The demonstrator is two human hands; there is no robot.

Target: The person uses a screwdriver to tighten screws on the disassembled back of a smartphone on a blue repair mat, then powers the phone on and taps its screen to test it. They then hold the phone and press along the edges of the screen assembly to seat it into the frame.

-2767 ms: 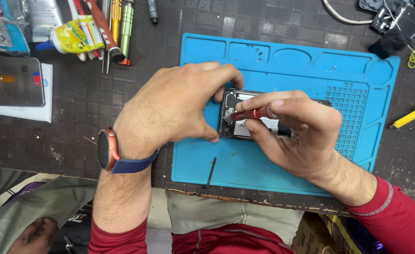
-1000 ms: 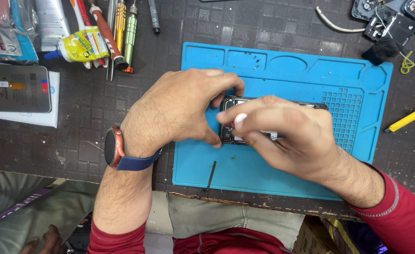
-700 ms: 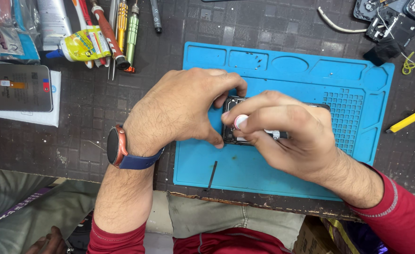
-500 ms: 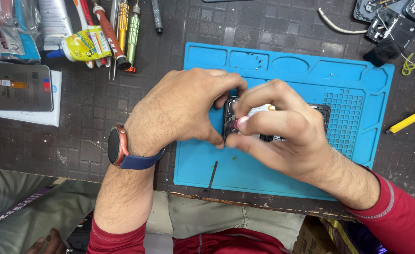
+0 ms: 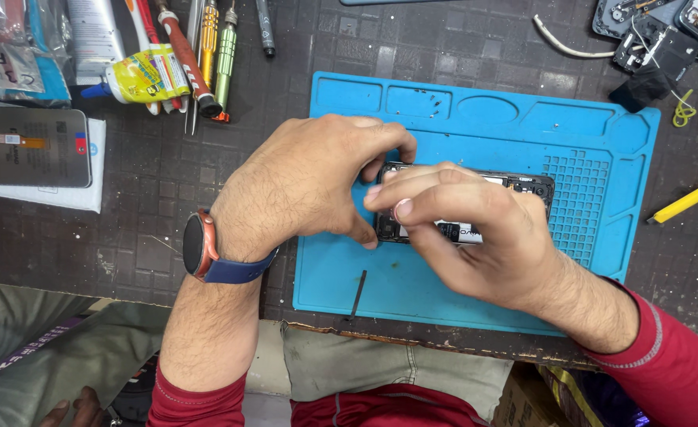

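Centrally, I am watching the left hand (image 5: 317,186) and right hand (image 5: 475,229) pinching the opened phone (image 5: 523,186) on the blue mat (image 5: 475,111); slipping fingers risk damaging exposed parts (loose black strip (image 5: 357,285) at six o'clock).

Workbench top (image 5: 207,198) is a dark, scuffed surface with a square grid pattern, pretty grimy, and its front edge (image 5: 412,338) is chipped and worn pale. Light is even and flat, barely any shadows. Below the edge there's a bit of cardboard box (image 5: 523,399) at the bottom right and some grey-green fabric (image 5: 56,348) off to the lower left.
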